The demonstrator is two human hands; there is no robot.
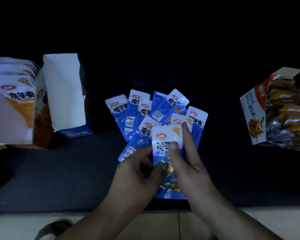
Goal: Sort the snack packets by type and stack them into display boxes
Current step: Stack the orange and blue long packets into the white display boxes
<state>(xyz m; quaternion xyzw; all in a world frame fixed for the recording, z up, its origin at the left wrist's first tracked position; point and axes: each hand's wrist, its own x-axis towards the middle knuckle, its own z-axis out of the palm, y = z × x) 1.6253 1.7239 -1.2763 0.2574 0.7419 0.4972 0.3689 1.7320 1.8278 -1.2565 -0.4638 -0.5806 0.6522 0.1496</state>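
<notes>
Now the left hand [137, 172] and right hand [189, 163] are pinching one blue packet [164, 135]; about nine loose packets [121, 113] are lying fanned beyond.

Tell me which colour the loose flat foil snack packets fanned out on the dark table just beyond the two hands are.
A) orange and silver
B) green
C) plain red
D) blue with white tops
D: the fanned foil snack packets are blue with white tops, like the held packet that the left hand and right hand pinch; orange packets fill the cardboard box at the right.
</notes>
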